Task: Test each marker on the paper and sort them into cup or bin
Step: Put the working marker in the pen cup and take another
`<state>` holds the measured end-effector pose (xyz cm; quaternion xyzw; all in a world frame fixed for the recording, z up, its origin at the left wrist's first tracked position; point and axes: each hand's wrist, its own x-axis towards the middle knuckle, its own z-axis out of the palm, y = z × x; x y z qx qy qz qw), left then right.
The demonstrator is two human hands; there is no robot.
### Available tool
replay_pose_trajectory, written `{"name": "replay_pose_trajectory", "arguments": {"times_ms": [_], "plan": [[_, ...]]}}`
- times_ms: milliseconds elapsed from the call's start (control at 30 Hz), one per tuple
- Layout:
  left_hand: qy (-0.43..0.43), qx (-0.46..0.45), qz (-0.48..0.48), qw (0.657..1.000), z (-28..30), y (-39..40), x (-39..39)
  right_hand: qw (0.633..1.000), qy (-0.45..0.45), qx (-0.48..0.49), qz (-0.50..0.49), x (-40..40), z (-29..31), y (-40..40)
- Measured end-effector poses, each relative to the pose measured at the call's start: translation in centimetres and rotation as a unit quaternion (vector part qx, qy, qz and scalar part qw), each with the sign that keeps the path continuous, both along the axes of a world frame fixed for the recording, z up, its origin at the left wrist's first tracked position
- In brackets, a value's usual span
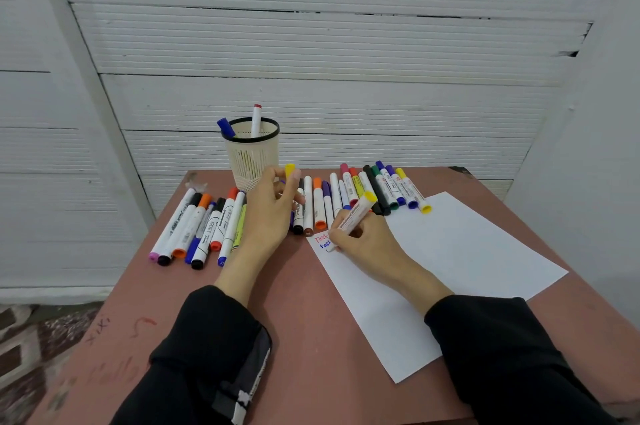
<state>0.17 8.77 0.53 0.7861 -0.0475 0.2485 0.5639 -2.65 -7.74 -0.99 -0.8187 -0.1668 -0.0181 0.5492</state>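
My right hand [363, 241] grips a white marker with a yellow end [358, 211], its tip down on the top left corner of the white paper [450, 258], just below red and blue test scribbles [322, 241]. My left hand [273, 210] is raised over the row of markers and pinches the yellow cap [290, 169] between thumb and fingers. A cream mesh cup [251, 156] with a black rim stands at the table's back edge and holds a blue marker [225, 126] and a red-capped marker [256, 119].
Several markers lie in a group at the left [197, 227], in the middle [318, 206] and at the back right [391, 187] of the reddish table [301, 320]. A white panelled wall rises behind. No bin is in view.
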Motion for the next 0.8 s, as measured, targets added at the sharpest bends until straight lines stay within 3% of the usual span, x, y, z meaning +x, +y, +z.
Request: {"name": "replay_pose_trajectory", "arguments": {"times_ms": [800], "plan": [[0.002, 0.032, 0.009, 0.999, -0.36, 0.26, 0.19, 0.999, -0.002, -0.006, -0.032, -0.57, 0.73, -0.09]]}}
